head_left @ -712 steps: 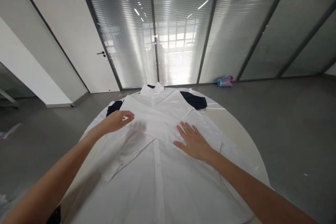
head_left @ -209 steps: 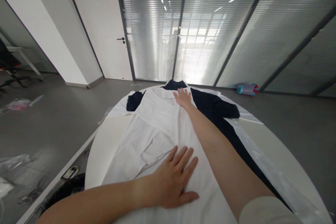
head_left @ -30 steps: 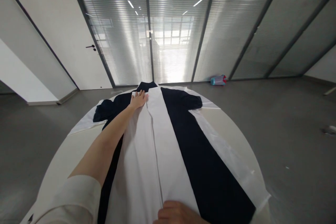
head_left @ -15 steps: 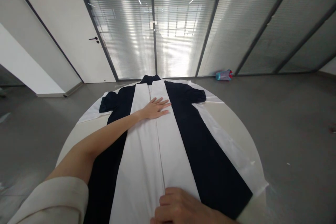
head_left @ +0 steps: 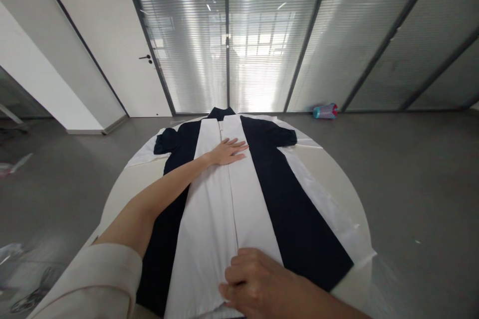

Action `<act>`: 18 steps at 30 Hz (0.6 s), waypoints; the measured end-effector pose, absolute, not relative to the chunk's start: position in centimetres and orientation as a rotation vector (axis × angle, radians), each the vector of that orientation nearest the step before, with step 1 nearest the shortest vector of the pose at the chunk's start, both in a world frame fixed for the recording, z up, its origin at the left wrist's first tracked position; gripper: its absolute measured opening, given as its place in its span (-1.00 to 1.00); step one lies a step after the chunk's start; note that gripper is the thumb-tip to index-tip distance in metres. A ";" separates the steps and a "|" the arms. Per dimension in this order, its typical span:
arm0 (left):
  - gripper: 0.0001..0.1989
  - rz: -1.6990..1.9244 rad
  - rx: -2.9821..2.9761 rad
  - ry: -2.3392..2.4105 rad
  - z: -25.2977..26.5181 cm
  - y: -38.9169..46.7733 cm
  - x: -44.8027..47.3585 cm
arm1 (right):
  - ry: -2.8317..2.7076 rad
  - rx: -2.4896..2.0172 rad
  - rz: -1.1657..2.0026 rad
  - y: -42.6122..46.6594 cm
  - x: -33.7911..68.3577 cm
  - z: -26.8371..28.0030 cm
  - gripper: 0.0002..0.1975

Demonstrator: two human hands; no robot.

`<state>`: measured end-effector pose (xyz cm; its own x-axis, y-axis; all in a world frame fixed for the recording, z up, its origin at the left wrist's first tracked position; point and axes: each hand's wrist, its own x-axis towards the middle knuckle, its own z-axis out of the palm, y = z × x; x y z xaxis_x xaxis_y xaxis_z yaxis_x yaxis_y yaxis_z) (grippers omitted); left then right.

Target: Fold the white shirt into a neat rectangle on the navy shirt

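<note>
A white shirt [head_left: 213,219], folded into a long narrow strip, lies lengthwise on top of a dark navy garment [head_left: 292,209] spread on a round white table [head_left: 337,174]. My left hand [head_left: 226,152] rests flat with fingers spread on the upper part of the white strip. My right hand [head_left: 258,284] presses with curled fingers on the strip's near end, at the middle seam. More white fabric [head_left: 329,209] shows under the navy garment at its right edge.
Glass partitions with blinds and a white door [head_left: 145,60] stand behind the table. A teal and red cylinder [head_left: 325,110] lies on the grey floor at the back right. Clutter and plastic lie on the floor at the left.
My left hand slid from the collar end back down onto the upper strip and now lies flat. My right hand stays on the near end, more in view.
</note>
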<state>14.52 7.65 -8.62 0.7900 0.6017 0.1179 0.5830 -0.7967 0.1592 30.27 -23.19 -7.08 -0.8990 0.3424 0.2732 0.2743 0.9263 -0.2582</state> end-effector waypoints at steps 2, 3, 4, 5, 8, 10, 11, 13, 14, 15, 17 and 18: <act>-0.45 0.246 2.870 0.952 -8.5 7.5 14.5 | -2.787 -0.453 0.305 -23.3 30.3 -7.0 -0.83; -0.44 0.242 2.877 0.954 -8.5 7.4 14.5 | -2.792 -0.452 0.295 -23.3 30.4 -6.8 -0.83; -0.43 0.236 2.888 0.957 -8.5 7.3 14.5 | -2.794 -0.450 0.280 -23.3 30.5 -6.5 -0.83; -0.42 0.226 2.901 0.959 -8.5 7.3 14.5 | -2.796 -0.437 0.269 -23.2 30.5 -6.0 -0.82; -0.39 0.175 2.937 0.956 -8.6 7.3 14.5 | -2.799 -0.320 0.430 -21.7 30.0 -3.8 -0.82; -0.39 0.126 2.942 0.954 -8.5 7.4 14.5 | -2.725 -0.259 0.730 -19.2 28.5 -2.1 -0.75; -0.39 0.104 2.944 0.957 -8.5 7.5 14.5 | -2.645 -0.269 0.901 -17.5 27.3 -1.5 -0.68; -0.39 0.073 2.959 0.970 -8.4 7.5 14.6 | -2.474 -0.293 1.194 -13.7 24.4 -1.0 -0.58; -0.38 0.062 2.973 0.973 -8.3 7.5 14.6 | -2.398 -0.341 1.318 -11.7 22.7 -1.1 -0.56; -0.38 0.052 2.986 0.972 -8.2 7.4 14.6 | -2.333 -0.389 1.420 -9.9 21.0 -1.5 -0.57; -0.37 0.027 3.001 0.967 -8.0 7.3 14.6 | -2.214 -0.508 1.522 -7.2 17.8 -3.0 -0.57; -0.38 0.019 3.003 0.969 -8.0 7.3 14.6 | -2.167 -0.566 1.588 -6.4 16.6 -3.8 -0.58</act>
<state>14.61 7.29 -7.98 0.8114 0.5843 0.0155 0.5845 -0.8114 -0.0095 16.60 -6.39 -3.80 -0.8407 0.5362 0.0750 0.0899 0.2749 -0.9573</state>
